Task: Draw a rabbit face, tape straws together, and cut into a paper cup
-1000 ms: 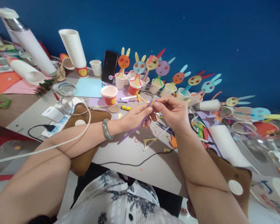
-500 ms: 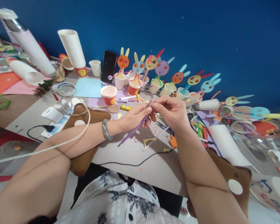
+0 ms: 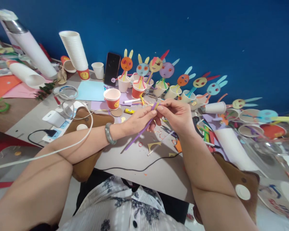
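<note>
My left hand (image 3: 142,120) is closed on a long purple paper strip (image 3: 137,137), whose free end hangs down to the left over the table. A short yellow strip (image 3: 157,106) shows at the top, against the purple one, between my fingertips. My right hand (image 3: 177,115) pinches at that same upper end, its thumb and fingertips meeting my left thumb. Exactly how the two strips join is hidden by the fingers. Behind my hands stands a red and white paper cup (image 3: 112,98), with a yellow glue stick (image 3: 129,111) lying near it.
Several paper rabbit figures in cups (image 3: 142,77) line the blue wall. At left are a tall cup stack (image 3: 75,53), a phone (image 3: 112,69), a thermos (image 3: 30,45) and a power strip (image 3: 55,128) with a white cable. A black cord (image 3: 144,168) crosses the table front; scissors (image 3: 168,130) lie beyond.
Both hands stay in almost the same place, still pinching the strips. The hanging end of the purple strip has shifted very slightly.
</note>
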